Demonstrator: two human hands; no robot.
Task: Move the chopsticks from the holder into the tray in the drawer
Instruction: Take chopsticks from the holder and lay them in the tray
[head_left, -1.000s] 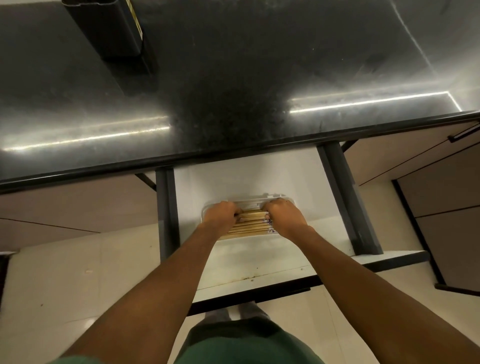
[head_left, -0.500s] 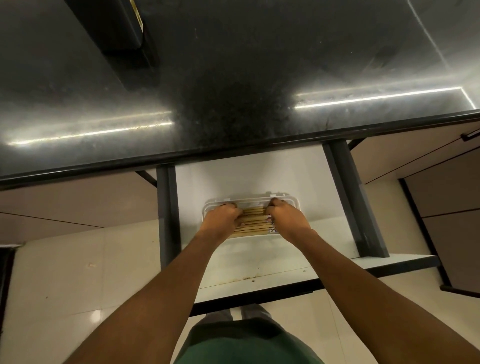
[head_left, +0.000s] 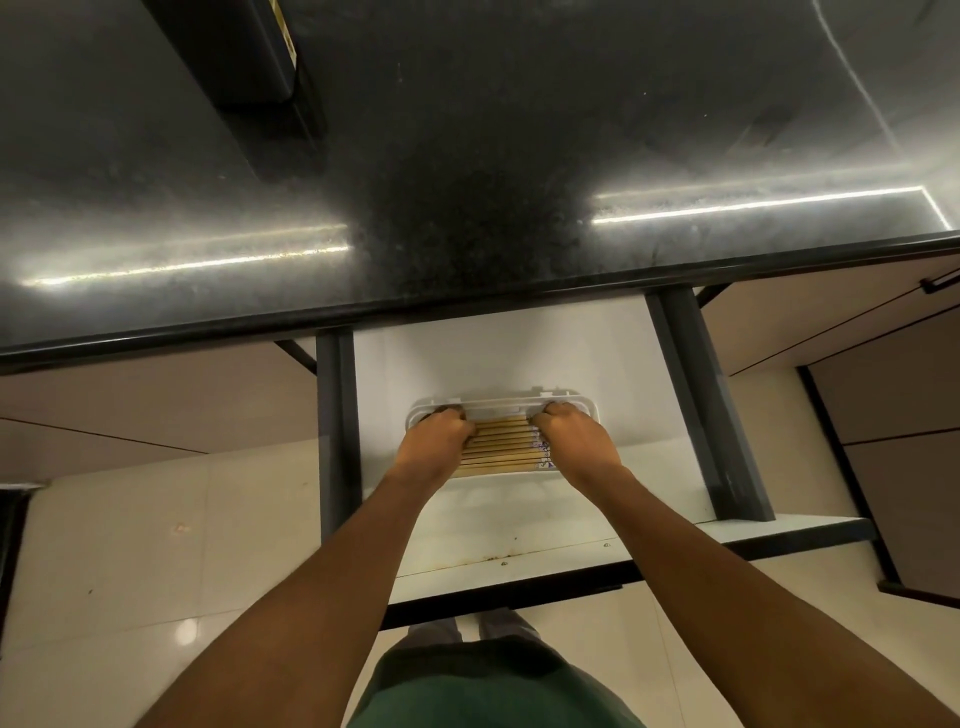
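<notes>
Little has shifted since the earlier frames: both hands remain at the tray, their knuckles a touch closer to its far rim, and the view has tipped slightly

Head view: the left hand (head_left: 436, 441) and the right hand (head_left: 574, 441) are seen from the back, fingers curled down over opposite ends of the pale, straight wooden chopsticks (head_left: 501, 447). The fingertips are hidden, so how firmly they grip cannot be told, but each hand caps one end of the bundle, probably to square the sticks up and settle them flat. The chopsticks lie side by side, crosswise, inside the shallow white plastic tray with rounded corners (head_left: 511, 404). A small printed pattern marks their right-hand ends. The tray sits on the smooth white floor of the open drawer (head_left: 519, 353), between the drawer's dark grey side walls (head_left: 696, 395), roughly midway along the pulled-out part, where both arms reach it comfortably.

Well apart from the hands, at the far left of the polished, speckled black stone countertop (head_left: 467, 156), stands a tall black rectangular box (head_left: 244, 57) with a yellowish strip at its edge. That is most likely the holder, though its contents cannot be made out. Two bright light strips reflect off the stone.

Matte beige cabinet fronts (head_left: 857, 415) flank the drawer, glossy cream floor tiles (head_left: 130, 545) lie below, and the person's green garment (head_left: 493, 686) fills the bottom edge. By the look of it, the transfer is nearly done
</notes>
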